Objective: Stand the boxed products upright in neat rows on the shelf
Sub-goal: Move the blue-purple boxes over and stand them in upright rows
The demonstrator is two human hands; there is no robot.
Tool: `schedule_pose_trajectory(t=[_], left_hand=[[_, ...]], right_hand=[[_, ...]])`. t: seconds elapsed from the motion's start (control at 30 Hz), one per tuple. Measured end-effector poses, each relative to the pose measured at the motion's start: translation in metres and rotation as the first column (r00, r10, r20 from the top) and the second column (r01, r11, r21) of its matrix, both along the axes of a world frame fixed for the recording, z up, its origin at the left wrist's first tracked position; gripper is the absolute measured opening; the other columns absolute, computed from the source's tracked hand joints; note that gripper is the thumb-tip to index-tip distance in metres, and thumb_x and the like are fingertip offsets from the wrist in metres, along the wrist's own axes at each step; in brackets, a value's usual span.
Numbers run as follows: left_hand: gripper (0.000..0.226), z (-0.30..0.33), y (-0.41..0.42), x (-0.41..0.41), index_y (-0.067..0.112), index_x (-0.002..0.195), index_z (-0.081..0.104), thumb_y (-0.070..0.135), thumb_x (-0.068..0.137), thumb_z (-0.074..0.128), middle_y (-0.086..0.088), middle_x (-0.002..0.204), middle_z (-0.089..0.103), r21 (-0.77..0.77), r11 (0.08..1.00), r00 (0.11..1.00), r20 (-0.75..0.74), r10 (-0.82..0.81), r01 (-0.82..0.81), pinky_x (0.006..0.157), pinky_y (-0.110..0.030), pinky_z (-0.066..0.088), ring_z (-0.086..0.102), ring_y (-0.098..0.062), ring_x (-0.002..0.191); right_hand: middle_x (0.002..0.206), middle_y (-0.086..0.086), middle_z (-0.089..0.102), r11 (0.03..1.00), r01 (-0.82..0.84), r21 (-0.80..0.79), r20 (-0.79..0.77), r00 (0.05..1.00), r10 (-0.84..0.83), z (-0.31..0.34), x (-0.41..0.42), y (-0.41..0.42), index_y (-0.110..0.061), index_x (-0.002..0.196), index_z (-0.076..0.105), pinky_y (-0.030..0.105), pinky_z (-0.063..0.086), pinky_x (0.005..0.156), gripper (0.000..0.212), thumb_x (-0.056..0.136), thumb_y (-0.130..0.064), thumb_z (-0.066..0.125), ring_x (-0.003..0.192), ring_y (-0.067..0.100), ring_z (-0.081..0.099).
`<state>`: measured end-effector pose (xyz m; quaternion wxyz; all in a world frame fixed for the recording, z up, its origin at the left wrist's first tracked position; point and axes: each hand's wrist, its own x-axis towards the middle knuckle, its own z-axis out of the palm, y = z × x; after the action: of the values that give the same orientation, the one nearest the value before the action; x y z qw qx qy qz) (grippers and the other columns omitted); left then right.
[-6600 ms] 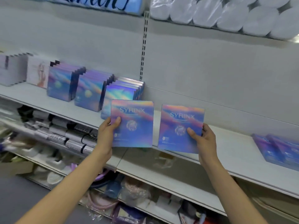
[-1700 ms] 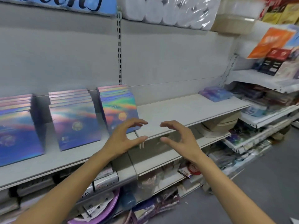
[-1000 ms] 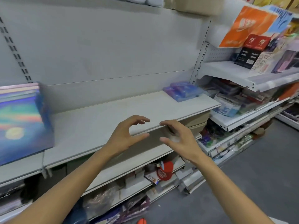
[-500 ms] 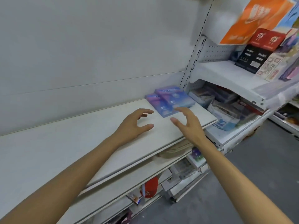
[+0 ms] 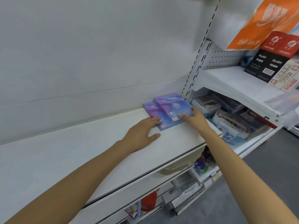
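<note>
Two flat holographic purple-blue boxes lie side by side at the right end of the white shelf (image 5: pixel 80 151). The right box (image 5: pixel 169 104), printed SYRINX, partly overlaps the left box (image 5: pixel 151 109). My right hand (image 5: pixel 196 118) grips the right box at its near right corner, thumb on top and fingers along the side. My left hand (image 5: pixel 140 133) rests palm-down on the shelf with fingers apart, its fingertips touching the near left edge of the left box. Both boxes lie flat, none upright in this view.
A slotted upright post (image 5: pixel 196 62) ends the shelf just right of the boxes. Beyond it, the neighbouring unit holds black-and-red boxes (image 5: pixel 271 62), an orange pack (image 5: pixel 265 25) and wrapped goods (image 5: pixel 231 125). Lower shelves hold assorted items; grey floor (image 5: pixel 275 159) lies at the right.
The upright rows have gone out of view to the left. Both empty hands reached forward to the flat boxes; the right hand took hold of the right box, the left hand touched the left one.
</note>
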<state>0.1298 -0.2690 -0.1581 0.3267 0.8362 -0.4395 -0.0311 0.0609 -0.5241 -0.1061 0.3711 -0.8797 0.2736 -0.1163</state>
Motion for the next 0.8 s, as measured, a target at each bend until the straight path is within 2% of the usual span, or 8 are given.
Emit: schedule_pose_trajectory(t=[0.13, 0.27, 0.4, 0.53, 0.6, 0.67, 0.73, 0.8], left_hand=[[0.051, 0.005, -0.005, -0.011, 0.03, 0.146, 0.049, 0.044, 0.097, 0.06, 0.019, 0.155, 0.042, 0.021, 0.999, 0.998, 0.035, 0.049, -0.05, 0.114, -0.026, 0.035, 0.037, -0.006, 0.143], [0.043, 0.01, 0.0, -0.021, 0.03, 0.139, 0.054, 0.043, 0.098, 0.058, 0.019, 0.15, 0.047, 0.006, 0.995, 0.993, 0.071, 0.095, -0.096, 0.102, -0.025, 0.041, 0.05, -0.009, 0.131], [0.035, 0.012, 0.02, -0.036, 0.032, 0.131, 0.057, 0.043, 0.098, 0.057, 0.021, 0.141, 0.053, -0.008, 0.99, 0.984, 0.108, 0.143, -0.143, 0.094, -0.026, 0.047, 0.057, -0.008, 0.12], [0.018, 0.011, 0.049, -0.056, 0.03, 0.11, 0.063, 0.036, 0.094, 0.062, 0.019, 0.118, 0.063, -0.091, 0.965, 0.965, 0.06, 0.253, -0.247, 0.088, -0.029, 0.051, 0.062, -0.006, 0.103], [0.009, 0.012, 0.062, -0.065, 0.026, 0.102, 0.066, 0.026, 0.093, 0.067, 0.016, 0.106, 0.066, -0.174, 0.897, 0.913, -0.081, 0.399, -0.407, 0.085, -0.028, 0.052, 0.064, -0.007, 0.096], [0.013, 0.018, 0.071, -0.074, 0.02, 0.106, 0.064, 0.021, 0.094, 0.068, 0.009, 0.105, 0.068, -0.246, 0.763, 0.787, -0.361, 0.5, -0.598, 0.08, -0.024, 0.053, 0.066, -0.009, 0.096], [0.022, 0.027, 0.075, -0.082, 0.017, 0.117, 0.058, 0.019, 0.097, 0.066, 0.003, 0.114, 0.066, -0.272, 0.64, 0.633, -0.637, 0.439, -0.718, 0.075, -0.022, 0.055, 0.067, -0.013, 0.103], [0.028, 0.039, 0.075, -0.088, 0.016, 0.126, 0.054, 0.014, 0.099, 0.063, -0.006, 0.118, 0.069, -0.292, 0.535, 0.453, -0.87, 0.197, -0.793, 0.073, -0.025, 0.059, 0.07, -0.015, 0.099]], right_hand=[[0.14, 0.012, 0.051, 0.996, -0.001, 0.094, 0.009, 1.0, 0.0, 0.004, -0.003, 0.006, -0.005, 0.143, 0.043, 0.038, 0.044, 0.093, 0.079, 0.082, -0.038, 0.081, 0.12, 0.029, 0.053], [0.119, 0.005, 0.063, 0.992, -0.064, 0.106, 0.055, 0.997, 0.059, 0.0, -0.014, 0.019, -0.007, 0.124, 0.056, 0.031, 0.049, 0.077, 0.084, 0.063, -0.055, 0.087, 0.102, 0.021, 0.061], [0.111, 0.003, 0.07, 0.983, -0.149, 0.103, 0.031, 0.989, 0.146, -0.002, -0.022, 0.033, -0.015, 0.115, 0.063, 0.03, 0.055, 0.073, 0.07, 0.064, -0.057, 0.087, 0.096, 0.017, 0.067], [0.105, -0.011, 0.059, 0.971, -0.179, 0.159, -0.017, 0.983, 0.184, -0.003, -0.032, 0.056, -0.017, 0.119, 0.046, 0.026, 0.05, 0.071, 0.08, 0.065, -0.06, 0.085, 0.092, 0.007, 0.06], [0.094, -0.009, 0.053, 0.971, -0.203, 0.124, -0.057, 0.976, 0.211, -0.007, -0.037, 0.065, -0.013, 0.112, 0.045, 0.023, 0.041, 0.062, 0.062, 0.077, -0.052, 0.08, 0.084, 0.01, 0.055], [0.097, -0.002, 0.058, 0.965, -0.227, 0.13, -0.057, 0.97, 0.236, -0.007, -0.04, 0.074, -0.01, 0.111, 0.049, 0.024, 0.042, 0.063, 0.055, 0.083, -0.047, 0.077, 0.085, 0.015, 0.057], [0.12, 0.003, 0.06, 0.935, -0.246, 0.253, -0.015, 0.966, 0.258, -0.002, -0.039, 0.087, -0.01, 0.128, 0.046, 0.026, 0.048, 0.074, 0.062, 0.085, -0.041, 0.077, 0.1, 0.018, 0.061], [0.136, 0.005, 0.056, 0.897, -0.256, 0.361, -0.003, 0.961, 0.275, 0.004, -0.035, 0.101, -0.01, 0.143, 0.039, 0.03, 0.051, 0.087, 0.076, 0.085, -0.038, 0.078, 0.112, 0.022, 0.06]])
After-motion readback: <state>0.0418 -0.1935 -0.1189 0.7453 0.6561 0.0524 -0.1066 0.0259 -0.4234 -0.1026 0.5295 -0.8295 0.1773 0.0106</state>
